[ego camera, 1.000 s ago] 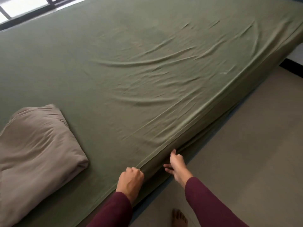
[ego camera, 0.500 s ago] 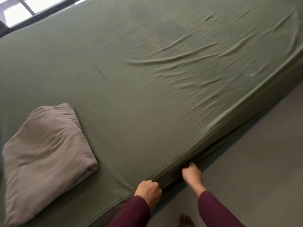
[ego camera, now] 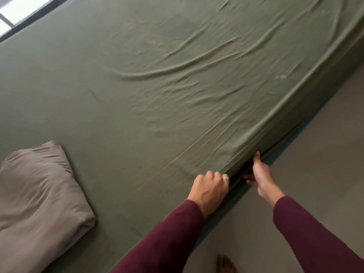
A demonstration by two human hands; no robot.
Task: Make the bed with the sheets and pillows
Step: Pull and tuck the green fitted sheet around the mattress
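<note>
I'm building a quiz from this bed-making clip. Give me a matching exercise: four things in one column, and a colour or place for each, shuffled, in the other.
Things:
1. sheet
2. pillow
3. sleeve
4. foot

Colour or place:
A. maroon
B. bare, on the floor beside the bed
C. green, spread over the mattress
D. grey-brown, lying on the sheet at the left

Pairs: 1-C, 2-D, 3-A, 4-B

left hand (ego camera: pixel 209 187): knuckles up, fingers curled, gripping sheet (ego camera: pixel 157 95) at near edge | right hand (ego camera: pixel 260 174): just right of it, fingers extended into fold | both arms: maroon sleeves
</note>
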